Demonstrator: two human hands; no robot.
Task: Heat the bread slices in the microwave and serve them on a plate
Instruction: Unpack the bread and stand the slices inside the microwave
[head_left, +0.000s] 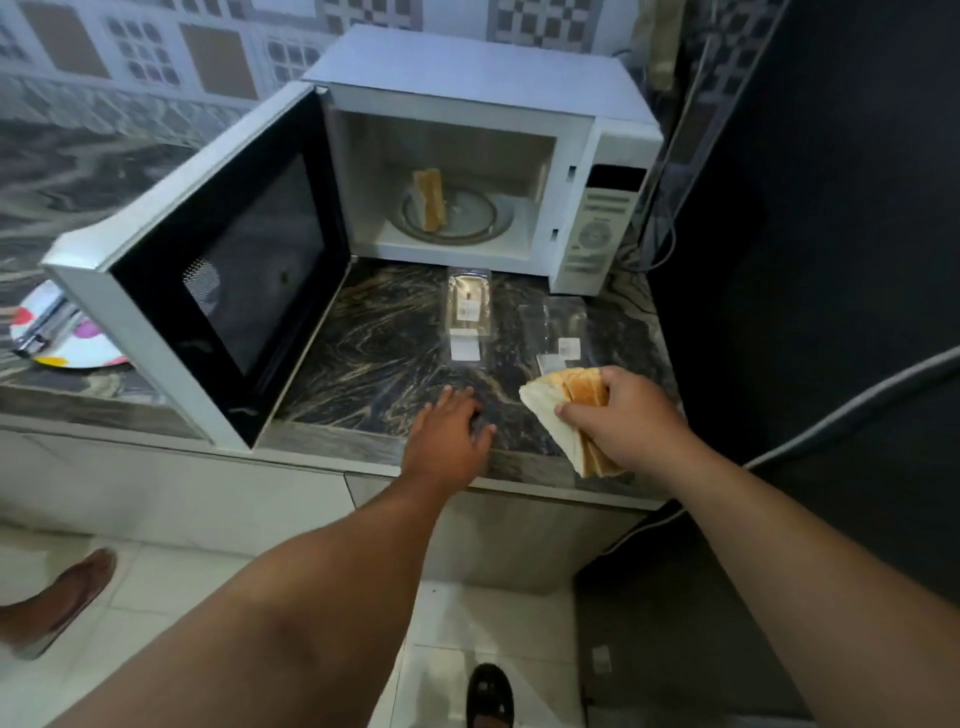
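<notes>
A white microwave (597, 218) stands on the dark marble counter with its door (228, 270) swung wide open to the left. Inside, bread slices (430, 200) stand on edge on the left part of the glass turntable (470, 218). My right hand (626, 418) grips a small stack of bread slices (558, 415) above the counter's front right edge. My left hand (448, 426) rests on the counter with straight fingers, just left of that stack, holding nothing.
Two clear plastic wrappers lie on the counter (374, 364): one with a tray (469, 312) in front of the microwave, a flat one (558, 332) to its right. A dotted plate (67, 343) sits left behind the door. A dark wall stands on the right.
</notes>
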